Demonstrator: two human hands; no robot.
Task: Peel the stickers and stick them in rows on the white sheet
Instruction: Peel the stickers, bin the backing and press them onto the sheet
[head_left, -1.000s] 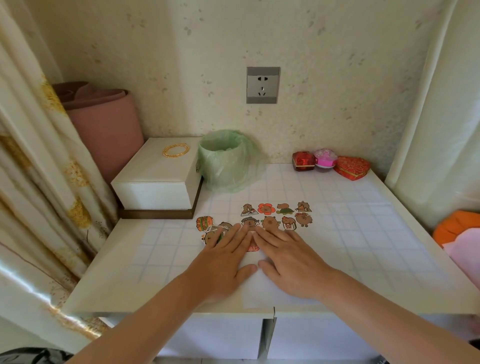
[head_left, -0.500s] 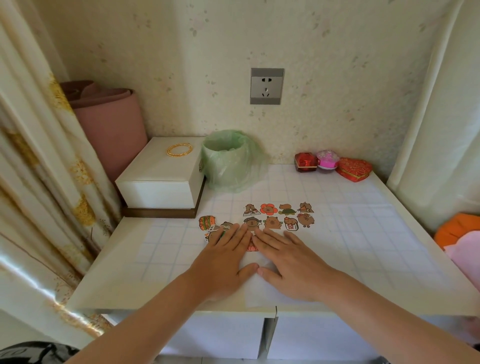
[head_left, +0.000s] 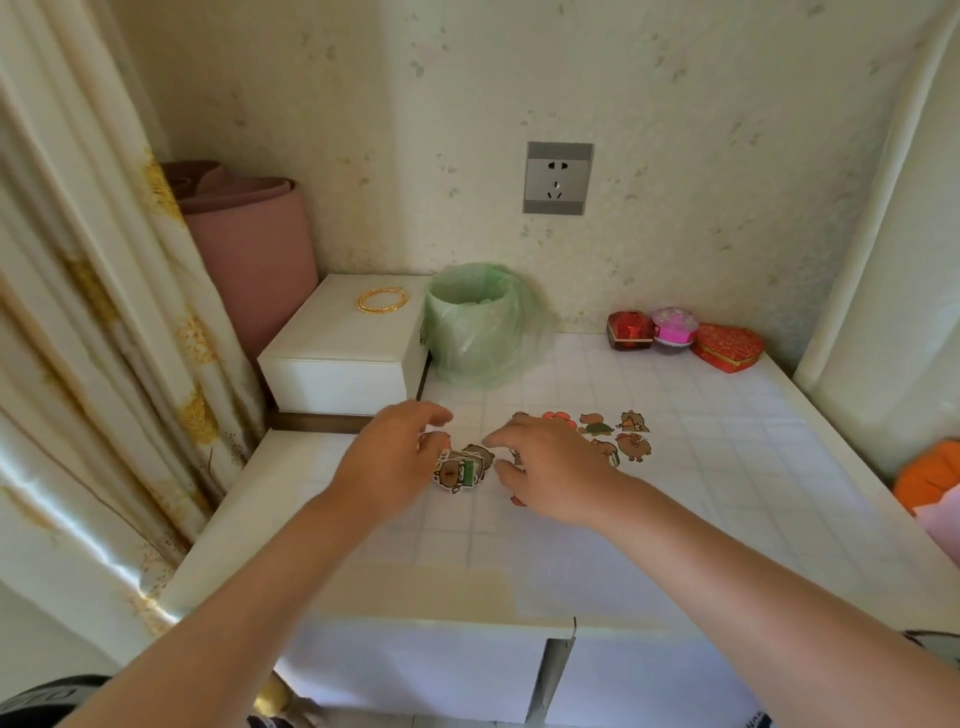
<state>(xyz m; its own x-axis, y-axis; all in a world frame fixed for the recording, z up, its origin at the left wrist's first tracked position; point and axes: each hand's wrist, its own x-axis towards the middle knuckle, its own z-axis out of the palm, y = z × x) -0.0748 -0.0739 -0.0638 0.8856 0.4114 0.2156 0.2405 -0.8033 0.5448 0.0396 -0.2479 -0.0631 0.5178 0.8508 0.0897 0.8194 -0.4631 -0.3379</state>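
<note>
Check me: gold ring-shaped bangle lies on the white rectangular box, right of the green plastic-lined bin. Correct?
Not quite. In the head view the gold ring-shaped bangle does lie on the white rectangular box, but it is left of the green plastic-lined bin, not right.

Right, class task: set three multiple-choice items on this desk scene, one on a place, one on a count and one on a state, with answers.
1. Where does the gold ring-shaped bangle lie?
A in the bin
B on the white rectangular box
C on the floor

2. How many small shiny gift boxes stand by the back wall?
A three
B two
C five

3. What state is the grey wall socket in?
A taped over
B holding a plug
C empty

Answers:
1 B, it rests on the box's lid.
2 A, there is a red one, a pink one and a heart-shaped one.
3 C, its holes are bare.
</note>
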